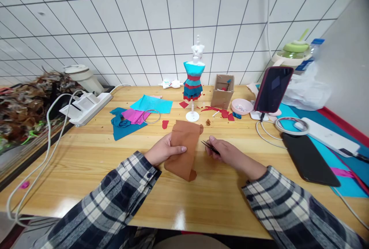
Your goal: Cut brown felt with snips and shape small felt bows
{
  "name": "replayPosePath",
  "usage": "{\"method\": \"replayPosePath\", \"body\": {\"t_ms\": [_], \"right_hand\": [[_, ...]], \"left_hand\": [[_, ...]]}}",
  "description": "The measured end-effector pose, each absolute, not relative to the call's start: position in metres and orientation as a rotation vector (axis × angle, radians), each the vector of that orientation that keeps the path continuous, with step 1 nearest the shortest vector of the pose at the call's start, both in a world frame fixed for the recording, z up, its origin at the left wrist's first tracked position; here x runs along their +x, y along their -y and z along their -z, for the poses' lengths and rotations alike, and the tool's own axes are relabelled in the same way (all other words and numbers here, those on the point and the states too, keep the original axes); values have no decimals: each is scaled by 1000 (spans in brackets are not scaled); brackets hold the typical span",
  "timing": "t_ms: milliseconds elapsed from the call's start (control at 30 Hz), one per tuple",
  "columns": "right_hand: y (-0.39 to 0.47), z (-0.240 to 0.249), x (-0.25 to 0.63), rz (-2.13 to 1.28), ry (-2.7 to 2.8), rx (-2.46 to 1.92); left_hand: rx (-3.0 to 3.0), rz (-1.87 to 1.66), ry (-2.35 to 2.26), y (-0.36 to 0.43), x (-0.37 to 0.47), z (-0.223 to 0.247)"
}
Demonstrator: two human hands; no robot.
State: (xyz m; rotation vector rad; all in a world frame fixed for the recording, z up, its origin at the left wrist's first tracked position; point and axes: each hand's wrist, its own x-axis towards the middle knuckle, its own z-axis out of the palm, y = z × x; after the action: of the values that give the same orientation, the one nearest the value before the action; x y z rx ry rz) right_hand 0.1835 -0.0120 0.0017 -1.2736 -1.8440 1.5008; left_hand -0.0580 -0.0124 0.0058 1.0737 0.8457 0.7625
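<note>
My left hand point(164, 149) grips a folded sheet of orange-brown crepe paper point(186, 145), thumb on top and the other fingers hidden behind it. Its right edge is curled, with a small flap sticking out at the lower corner. To the right of the sheet, my right hand point(223, 151) is closed around small dark scissors point(211, 147). Their pointed tips face the paper's edge, a little apart from it. Beyond both hands stands a small white dress form point(197, 50) on a round base, wearing a turquoise, red and dark teal layered dress point(193, 81).
Turquoise paper point(157, 104), teal and pink pieces lie at left near a thin hoop point(152, 116). Behind are a cardboard box point(223, 91), red scraps and a pink bowl point(241, 106). A propped phone point(273, 89), dark phone point(309, 158) and cables occupy the right; a power strip point(90, 106) sits left.
</note>
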Motion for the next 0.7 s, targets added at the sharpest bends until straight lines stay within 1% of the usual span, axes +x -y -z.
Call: {"method": "replayPosePath", "body": {"t_ms": [167, 300, 700], "right_hand": [[11, 4, 182, -1363, 1988, -1432], [11, 1, 182, -1278, 2034, -1401], [10, 4, 180, -1199, 2154, -1301]], "left_hand": [[1152, -713, -810, 13, -54, -3], [1168, -702, -805, 13, -54, -3], [1177, -700, -799, 12, -54, -3]]}}
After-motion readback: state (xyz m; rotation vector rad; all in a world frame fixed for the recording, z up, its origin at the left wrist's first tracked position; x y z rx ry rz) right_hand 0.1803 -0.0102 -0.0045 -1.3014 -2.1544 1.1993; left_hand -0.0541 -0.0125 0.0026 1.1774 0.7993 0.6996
